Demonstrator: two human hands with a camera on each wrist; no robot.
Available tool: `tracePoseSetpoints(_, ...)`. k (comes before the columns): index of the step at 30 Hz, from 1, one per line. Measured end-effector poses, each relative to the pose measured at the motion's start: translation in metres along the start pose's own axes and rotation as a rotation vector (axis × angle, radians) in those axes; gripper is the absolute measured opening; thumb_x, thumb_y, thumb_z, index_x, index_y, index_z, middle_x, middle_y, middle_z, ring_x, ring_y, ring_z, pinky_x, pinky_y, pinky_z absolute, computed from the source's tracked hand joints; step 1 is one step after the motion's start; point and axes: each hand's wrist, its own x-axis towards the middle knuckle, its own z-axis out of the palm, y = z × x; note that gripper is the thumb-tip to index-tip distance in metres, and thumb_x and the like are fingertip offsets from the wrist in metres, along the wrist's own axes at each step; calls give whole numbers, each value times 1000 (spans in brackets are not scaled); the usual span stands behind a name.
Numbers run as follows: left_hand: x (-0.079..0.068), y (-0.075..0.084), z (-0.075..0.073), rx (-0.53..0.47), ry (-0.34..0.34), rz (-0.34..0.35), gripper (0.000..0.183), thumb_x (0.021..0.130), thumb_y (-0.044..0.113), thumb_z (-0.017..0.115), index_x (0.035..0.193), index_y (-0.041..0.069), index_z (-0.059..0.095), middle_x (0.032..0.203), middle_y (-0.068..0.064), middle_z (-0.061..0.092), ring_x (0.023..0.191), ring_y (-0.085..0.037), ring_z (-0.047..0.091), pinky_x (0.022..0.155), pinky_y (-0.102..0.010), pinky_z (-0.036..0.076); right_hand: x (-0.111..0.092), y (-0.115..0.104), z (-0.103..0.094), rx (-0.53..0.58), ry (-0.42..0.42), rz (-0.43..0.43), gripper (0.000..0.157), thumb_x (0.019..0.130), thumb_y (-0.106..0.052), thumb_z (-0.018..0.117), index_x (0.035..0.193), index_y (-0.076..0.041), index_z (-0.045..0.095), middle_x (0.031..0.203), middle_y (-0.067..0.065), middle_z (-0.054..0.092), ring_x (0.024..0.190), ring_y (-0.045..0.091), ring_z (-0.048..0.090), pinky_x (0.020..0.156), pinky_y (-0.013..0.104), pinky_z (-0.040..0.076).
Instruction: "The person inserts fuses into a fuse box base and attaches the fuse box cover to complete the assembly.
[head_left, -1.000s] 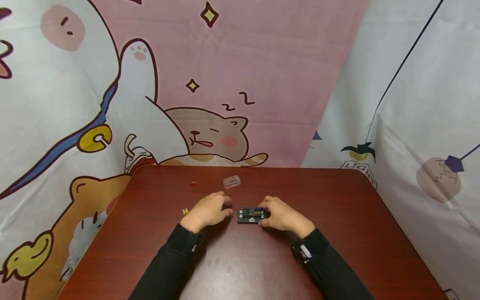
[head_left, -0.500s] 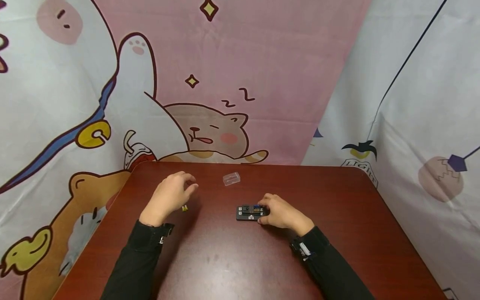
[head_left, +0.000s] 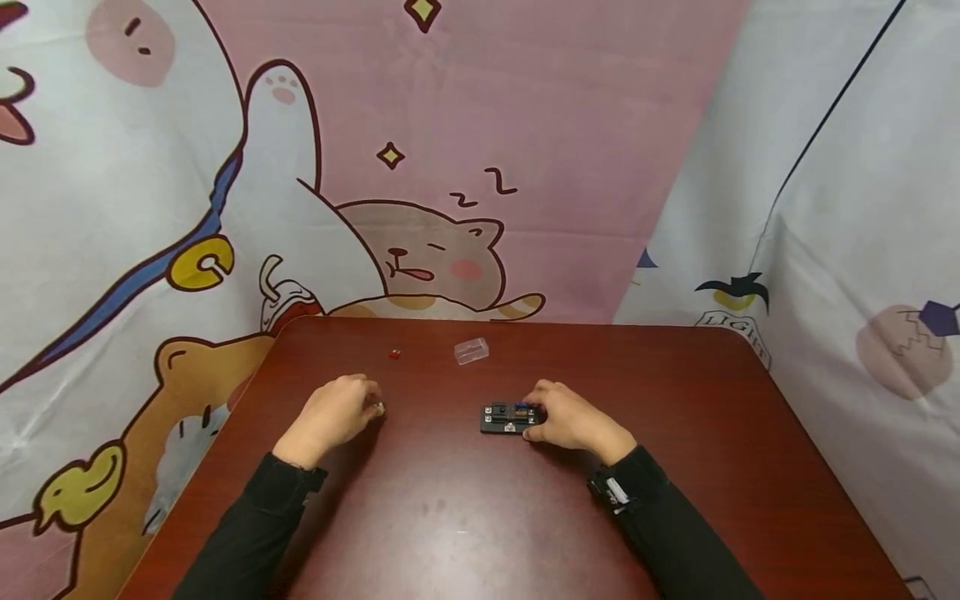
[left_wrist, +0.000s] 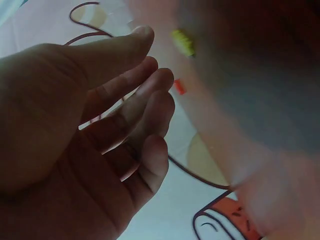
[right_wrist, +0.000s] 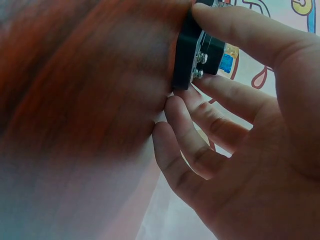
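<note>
On the left of the table, my left hand (head_left: 333, 417) reaches down with its fingertips by a small yellow piece (left_wrist: 183, 42). In the left wrist view its thumb and loosely bent fingers stand apart, and a gap shows between them and the piece. My right hand (head_left: 573, 423) holds the right end of a small black terminal block (head_left: 504, 419) between thumb and fingers. Metal screws show at the block's ends, with blue and orange parts (right_wrist: 227, 61) on top. Its base rests on the table.
Behind the left hand lies a tiny red piece (head_left: 394, 354). A clear plastic cover (head_left: 472, 351) sits farther back, near the middle of the brown table (head_left: 465, 517). A printed cloth (head_left: 585, 167) hangs behind the table's far edge.
My left hand has moved left from beside the terminal block to the yellow piece. The red piece, hidden half a second ago, shows again. My right hand keeps its hold on the block.
</note>
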Motion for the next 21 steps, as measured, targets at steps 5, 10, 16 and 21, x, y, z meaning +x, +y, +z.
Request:
tracePoseSetpoints(5, -6, -8, 13, 4, -11, -18, 9, 87, 19, 85, 92, 15, 79, 88, -1, 69, 79, -20, 68, 68, -46, 59, 2, -1, 2, -15, -11, -19, 50, 85, -34, 85, 130, -16, 74, 117, -4, 62, 112, 21, 56, 98, 45, 49)
tracePoseSetpoints(10, -5, -11, 16, 4, -2, -16, 8, 86, 18, 86, 90, 15, 79, 88, -1, 70, 79, -21, 68, 67, -47, 59, 3, -2, 0, -20, -10, -31, 50, 85, -34, 85, 130, -16, 74, 116, -4, 61, 109, 20, 56, 96, 45, 49)
tracePoseSetpoints(16, 1, -11, 17, 1, -10, -5, 6, 86, 16, 85, 87, 16, 80, 89, -1, 74, 81, -24, 70, 69, -49, 59, 2, -2, -2, -15, -8, -18, 51, 85, -33, 86, 130, -14, 74, 116, -3, 62, 110, 21, 56, 96, 46, 50)
tracePoseSetpoints(21, 3, -10, 21, 8, -4, 4, 4, 88, 13, 83, 87, 16, 80, 90, -2, 75, 83, -25, 72, 71, -49, 60, 0, 2, -1, -12, -12, -6, 51, 85, -33, 85, 131, -14, 73, 117, -3, 62, 110, 21, 56, 95, 46, 50)
